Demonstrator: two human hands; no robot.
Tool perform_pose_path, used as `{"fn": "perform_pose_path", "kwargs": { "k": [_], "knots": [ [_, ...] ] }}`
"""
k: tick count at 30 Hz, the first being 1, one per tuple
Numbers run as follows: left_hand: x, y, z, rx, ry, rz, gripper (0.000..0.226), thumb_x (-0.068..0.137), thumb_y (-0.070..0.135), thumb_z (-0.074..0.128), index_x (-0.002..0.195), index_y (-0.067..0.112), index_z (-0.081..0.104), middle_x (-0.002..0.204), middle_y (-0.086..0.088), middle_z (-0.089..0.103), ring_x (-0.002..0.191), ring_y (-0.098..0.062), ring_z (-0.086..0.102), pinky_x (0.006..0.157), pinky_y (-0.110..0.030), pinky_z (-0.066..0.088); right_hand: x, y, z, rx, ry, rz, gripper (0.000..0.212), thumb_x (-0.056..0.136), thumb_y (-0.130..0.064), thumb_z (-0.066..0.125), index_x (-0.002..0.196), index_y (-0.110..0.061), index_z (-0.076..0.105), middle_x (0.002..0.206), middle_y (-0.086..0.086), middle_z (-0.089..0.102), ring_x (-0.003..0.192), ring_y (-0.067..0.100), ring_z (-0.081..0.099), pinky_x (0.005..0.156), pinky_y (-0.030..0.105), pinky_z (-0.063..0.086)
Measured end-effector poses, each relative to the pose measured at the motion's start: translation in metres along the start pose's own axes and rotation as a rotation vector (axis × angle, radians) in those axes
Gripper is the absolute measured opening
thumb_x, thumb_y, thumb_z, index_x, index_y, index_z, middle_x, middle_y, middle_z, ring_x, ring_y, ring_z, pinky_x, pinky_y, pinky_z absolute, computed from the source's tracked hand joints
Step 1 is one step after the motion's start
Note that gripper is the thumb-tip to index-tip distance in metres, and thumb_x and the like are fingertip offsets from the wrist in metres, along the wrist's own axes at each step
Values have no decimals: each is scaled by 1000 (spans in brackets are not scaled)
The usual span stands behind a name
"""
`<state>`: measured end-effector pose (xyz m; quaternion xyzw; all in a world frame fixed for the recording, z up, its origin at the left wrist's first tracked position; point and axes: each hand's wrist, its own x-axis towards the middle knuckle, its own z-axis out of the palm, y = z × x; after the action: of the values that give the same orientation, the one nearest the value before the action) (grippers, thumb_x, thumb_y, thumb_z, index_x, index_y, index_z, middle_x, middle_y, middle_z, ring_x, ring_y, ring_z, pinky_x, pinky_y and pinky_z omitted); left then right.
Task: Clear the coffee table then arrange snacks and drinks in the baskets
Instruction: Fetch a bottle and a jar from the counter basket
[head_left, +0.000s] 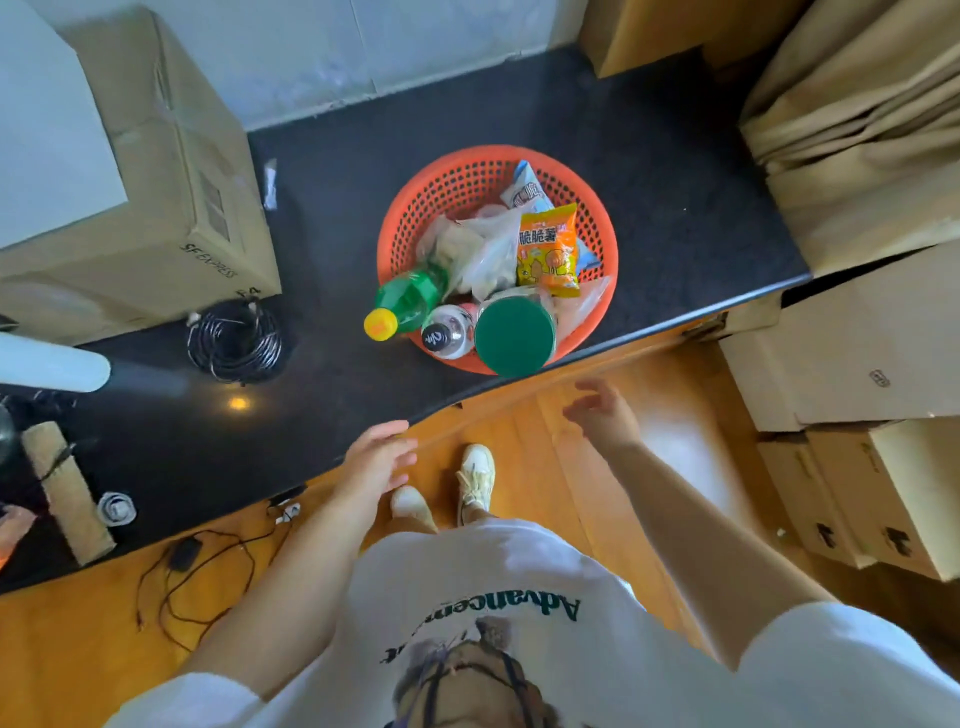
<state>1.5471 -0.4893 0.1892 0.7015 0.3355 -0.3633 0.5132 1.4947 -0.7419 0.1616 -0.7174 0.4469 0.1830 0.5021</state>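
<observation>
Both hands are held open and empty: the left hand (376, 460) is spread just at the near edge of the dark table (675, 208), the right hand (602, 413) raised with fingers loose just short of it. Beyond both, nearer the right hand, the orange basket (415, 208) is set, already crowded with the green bottle (408, 299), a green-lidded jar (514, 335) and an orange snack bag (550, 249), probably so that it can be gripped from both sides.
</observation>
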Motion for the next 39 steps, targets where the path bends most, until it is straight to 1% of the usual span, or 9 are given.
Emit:
{"fn": "perform_pose_path", "kwargs": {
  "k": [3,8,16,20,26,29,33,36,39],
  "knots": [
    [12,23,26,-48,-33,83,45,86,6,60,127,19,49,120,-3,54,106,-18,54,83,-33,45,26,-30,-1,-319,61,-260,75,71,-12,76,133,-25,37,133,7,42,119,23,44,92,38,47],
    [43,47,56,-48,18,178,68,79,9,71,138,18,38,142,-7,36,129,-21,39,94,-34,41,55,-55,0,-611,60,-485,113,56,-22,87,143,-33,15,150,6,18,137,30,22,107,48,34],
    [75,70,89,-8,211,220,57,63,3,77,116,8,57,123,-13,60,116,-27,56,102,-43,44,80,-56,4,-682,-9,-683,118,52,-29,89,145,-22,16,156,6,9,144,26,10,114,47,20],
    [79,70,96,-94,198,166,60,66,-1,73,121,10,52,127,-11,57,118,-26,55,104,-41,44,83,-53,1,-658,-46,-712,117,55,-33,88,145,-22,14,156,3,6,144,21,6,114,45,17],
    [68,66,96,-98,162,217,65,70,5,77,127,4,48,136,-13,50,125,-27,49,107,-39,40,73,-58,0,-404,-43,-744,113,51,-34,89,139,-16,21,150,8,16,138,5,7,115,41,17],
    [60,64,97,-62,195,246,68,71,12,78,130,1,46,140,-16,44,129,-27,45,108,-38,38,61,-61,-2,-74,-2,-690,102,50,-29,86,131,-31,24,134,-8,33,132,13,29,110,49,33],
    [42,63,100,-232,146,327,51,67,8,77,112,10,54,127,-14,55,115,-26,55,102,-40,44,43,-56,-4,292,59,-583,100,55,-17,84,133,-28,22,137,0,34,130,13,37,105,38,41],
    [22,60,101,-397,61,378,48,66,10,72,108,20,51,112,-5,61,102,-15,60,94,-31,45,27,-53,-8,463,63,-521,89,56,-14,84,123,-38,30,130,-6,40,121,0,46,94,23,48],
    [6,60,100,-427,-29,421,52,69,8,71,118,13,53,117,-6,62,106,-14,61,94,-27,47,10,-46,-13,541,124,-457,95,54,-22,84,128,-29,27,134,-1,40,123,5,45,99,28,46]
  ]
}}
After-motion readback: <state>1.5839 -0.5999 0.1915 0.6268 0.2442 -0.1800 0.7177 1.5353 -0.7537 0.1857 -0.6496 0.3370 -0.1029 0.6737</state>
